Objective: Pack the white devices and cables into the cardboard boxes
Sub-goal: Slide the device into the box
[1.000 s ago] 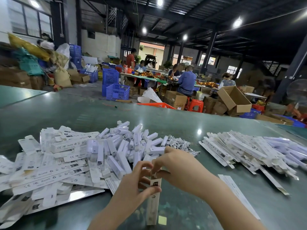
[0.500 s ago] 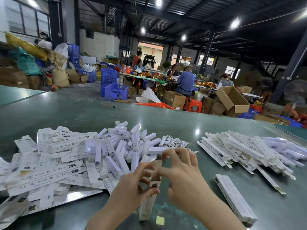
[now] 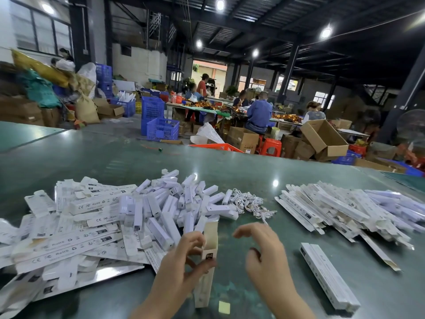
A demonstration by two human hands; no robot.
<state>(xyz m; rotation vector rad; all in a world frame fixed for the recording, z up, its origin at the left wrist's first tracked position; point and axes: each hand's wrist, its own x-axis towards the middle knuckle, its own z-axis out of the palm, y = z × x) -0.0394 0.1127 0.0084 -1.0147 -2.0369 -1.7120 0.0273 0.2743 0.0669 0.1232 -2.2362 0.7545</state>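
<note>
Risk: the box [image 3: 208,261], held upright on the counter [image 3: 207,166] by one hand only, may tip or buckle during loading. The left hand [image 3: 184,261] pinches the box. The right hand [image 3: 264,252] hovers beside it, fingers loosely curled, holding nothing. Devices [image 3: 174,203] and cables [image 3: 250,203] lie beyond.
</note>
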